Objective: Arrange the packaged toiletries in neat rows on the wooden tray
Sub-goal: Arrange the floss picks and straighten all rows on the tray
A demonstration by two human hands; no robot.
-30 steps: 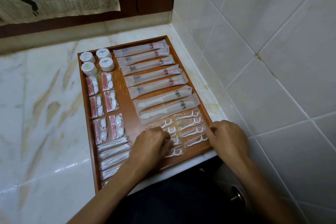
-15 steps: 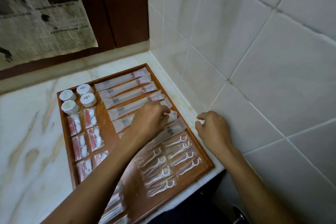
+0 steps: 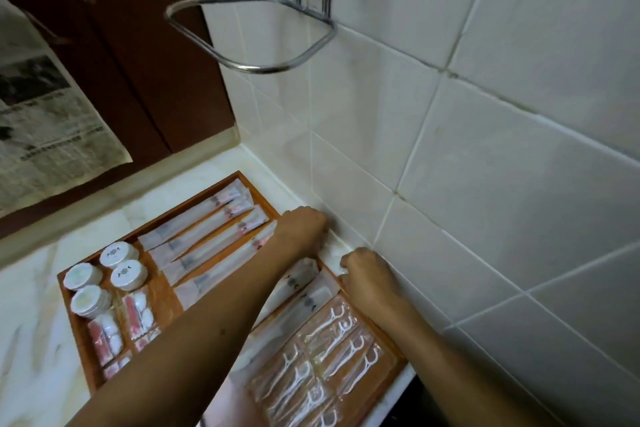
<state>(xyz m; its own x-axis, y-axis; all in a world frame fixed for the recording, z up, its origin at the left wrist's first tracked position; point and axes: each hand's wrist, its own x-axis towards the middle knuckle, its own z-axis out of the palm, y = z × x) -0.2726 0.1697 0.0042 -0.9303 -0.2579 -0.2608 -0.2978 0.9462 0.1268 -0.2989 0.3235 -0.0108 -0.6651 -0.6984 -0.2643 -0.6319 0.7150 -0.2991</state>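
The wooden tray [image 3: 93, 381] of packaged toiletries [image 3: 204, 236] sat on the marble counter [image 3: 31, 305] beside the tiled wall [image 3: 485, 184]. Both the left hand [image 3: 303, 227] and right hand [image 3: 367, 270] reached its wall-side edge, fingers curled; whether they gripped anything, I could not tell.

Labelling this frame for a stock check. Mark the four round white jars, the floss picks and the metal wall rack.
round white jars [image 3: 126, 274]: head view, lid of the jar nearest the long packets.
floss picks [image 3: 330, 322]: head view, a white pick in the upper row.
metal wall rack [image 3: 242, 64]: head view, front of its lower loop.
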